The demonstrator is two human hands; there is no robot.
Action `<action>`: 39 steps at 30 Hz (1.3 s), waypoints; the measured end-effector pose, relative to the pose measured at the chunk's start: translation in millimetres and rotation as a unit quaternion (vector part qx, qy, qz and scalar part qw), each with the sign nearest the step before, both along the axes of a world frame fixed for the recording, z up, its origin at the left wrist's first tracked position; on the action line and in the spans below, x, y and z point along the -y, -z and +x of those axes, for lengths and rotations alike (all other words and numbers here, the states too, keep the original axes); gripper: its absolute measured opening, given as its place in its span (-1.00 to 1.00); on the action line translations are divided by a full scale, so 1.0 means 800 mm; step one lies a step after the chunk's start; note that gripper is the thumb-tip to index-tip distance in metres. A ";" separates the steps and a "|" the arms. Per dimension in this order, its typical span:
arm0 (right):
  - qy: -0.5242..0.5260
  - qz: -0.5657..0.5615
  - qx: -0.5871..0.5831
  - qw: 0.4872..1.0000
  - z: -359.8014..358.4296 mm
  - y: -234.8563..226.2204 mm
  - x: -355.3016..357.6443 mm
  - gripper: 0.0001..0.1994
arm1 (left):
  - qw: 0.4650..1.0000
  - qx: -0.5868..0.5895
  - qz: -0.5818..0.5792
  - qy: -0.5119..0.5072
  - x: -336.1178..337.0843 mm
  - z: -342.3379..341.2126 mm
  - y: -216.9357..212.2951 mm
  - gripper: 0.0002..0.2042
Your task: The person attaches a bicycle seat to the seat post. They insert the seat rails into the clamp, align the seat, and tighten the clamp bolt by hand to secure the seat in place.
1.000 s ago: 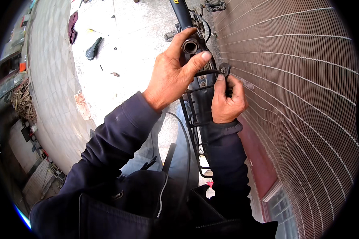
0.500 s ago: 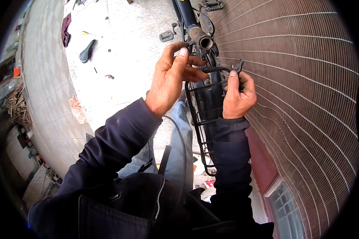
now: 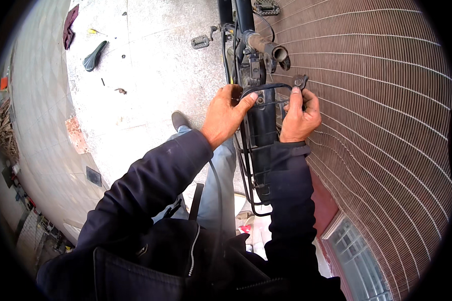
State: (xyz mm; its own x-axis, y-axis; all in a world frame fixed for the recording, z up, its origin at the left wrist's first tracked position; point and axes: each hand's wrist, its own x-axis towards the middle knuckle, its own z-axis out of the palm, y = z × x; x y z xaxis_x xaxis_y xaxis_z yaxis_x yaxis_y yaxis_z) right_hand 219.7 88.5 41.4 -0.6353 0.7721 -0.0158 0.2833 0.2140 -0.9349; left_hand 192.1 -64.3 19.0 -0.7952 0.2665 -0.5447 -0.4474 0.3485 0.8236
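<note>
A black wire rear rack (image 3: 258, 150) sits over the back of a bicycle frame (image 3: 246, 35) that stands along a brick wall. My left hand (image 3: 226, 115) grips the rack's front left corner, thumb laid across the top rail. My right hand (image 3: 299, 115) holds the rack's front right side, fingertips on a small metal mounting tab (image 3: 300, 80). The open end of the rusty seat tube (image 3: 276, 51) shows just above the rack, with no saddle in it.
A brown brick wall (image 3: 376, 100) fills the right side. A black bicycle saddle (image 3: 94, 55) and a dark red cloth (image 3: 69, 25) lie on the concrete ground at upper left. A pedal (image 3: 202, 41) sticks out left of the frame. My shoe (image 3: 180, 120) is below.
My left hand came off the open seat tube and moved down onto the rack's front rail. My right hand kept its hold on the rack's right side.
</note>
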 end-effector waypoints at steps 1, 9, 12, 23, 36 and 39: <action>-0.005 0.004 0.002 1.000 0.001 0.000 0.002 -0.86 | 0.997 -0.063 -0.044 0.019 -0.002 0.003 0.000 -0.48; -0.079 -0.107 -0.016 0.991 0.013 -0.016 0.007 -0.85 | 0.986 -0.120 -0.114 0.010 0.007 0.012 -0.014 -0.71; -0.113 -0.101 -0.040 0.988 0.009 -0.042 0.024 -0.85 | 0.986 -0.120 -0.116 0.005 0.017 0.013 -0.011 -0.74; -0.221 -0.063 -0.041 0.972 0.006 -0.047 0.066 -0.86 | 0.982 -0.142 -0.119 -0.035 0.045 0.019 -0.002 -0.78; -0.157 -0.022 -0.046 0.986 -0.009 -0.020 0.055 -0.82 | 0.981 -0.133 -0.144 0.002 0.023 0.012 -0.012 -0.78; -0.133 0.015 -0.047 0.990 -0.015 -0.011 0.056 -0.82 | 0.979 -0.146 -0.145 0.000 0.019 0.012 -0.010 -0.78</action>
